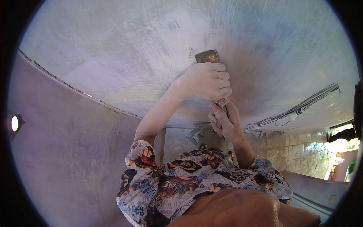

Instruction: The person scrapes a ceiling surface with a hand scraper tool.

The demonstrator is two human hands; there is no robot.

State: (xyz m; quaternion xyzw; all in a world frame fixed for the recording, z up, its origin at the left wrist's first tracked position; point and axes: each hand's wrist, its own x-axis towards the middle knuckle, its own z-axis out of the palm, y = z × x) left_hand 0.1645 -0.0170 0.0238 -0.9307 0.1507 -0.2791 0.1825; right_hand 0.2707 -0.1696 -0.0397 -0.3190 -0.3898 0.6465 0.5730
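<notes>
A putty knife (207,56) with a flat brownish metal blade lies close against the pale, streaked wall surface (143,49). My left hand (206,81) is closed in a fist around it, hiding most of the handle; the blade sticks out past the knuckles. Just below, my right hand (228,123) is closed at the dusty lower end of the handle, its thumb laid along it. Whitish dust coats both hands. Beside the blade, a small mark or fixing (190,52) shows on the surface.
Loose dark cables (314,100) with white fittings hang at the right. A cracked edge (75,89) divides the pale surface from a grey wall (68,151) on the left, which bears a bright lamp (15,123). Stained tiles (298,151) line the right side.
</notes>
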